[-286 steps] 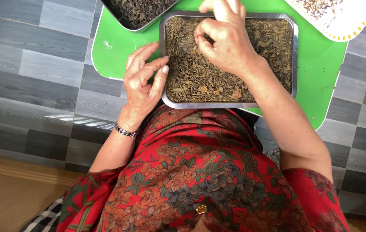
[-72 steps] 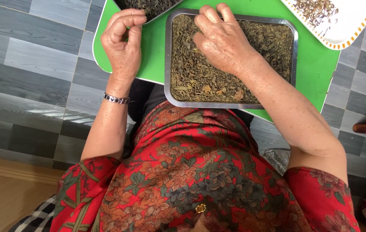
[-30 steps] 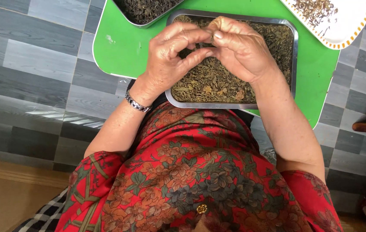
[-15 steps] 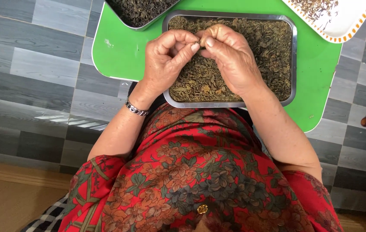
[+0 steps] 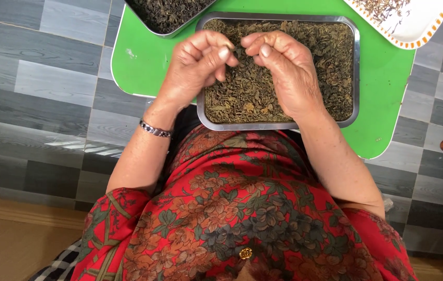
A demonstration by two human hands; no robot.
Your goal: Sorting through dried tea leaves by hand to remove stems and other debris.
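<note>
Both hands hover over the near tray (image 5: 357, 62) of dried leaves (image 5: 242, 99): left hand (image 5: 195, 62) and right hand (image 5: 284, 67) pinch a small bit between fingertips, apparently sorting; next comes a careful pull apart.

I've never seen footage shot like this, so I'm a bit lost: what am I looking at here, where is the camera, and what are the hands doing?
There is no machine here. The camera is worn on a person's head and looks straight down, so you see their red flowered top, both arms and the grey tiled floor. In front of them lies a green board. On it sits a metal tray filled with dried brownish leaves. A second metal tray of darker leaves and a white plate with an orange rim show at the top edge. The left hand and right hand meet above the tray, fingertips pinching a small bit between them. A bracelet is on the left wrist.
</note>
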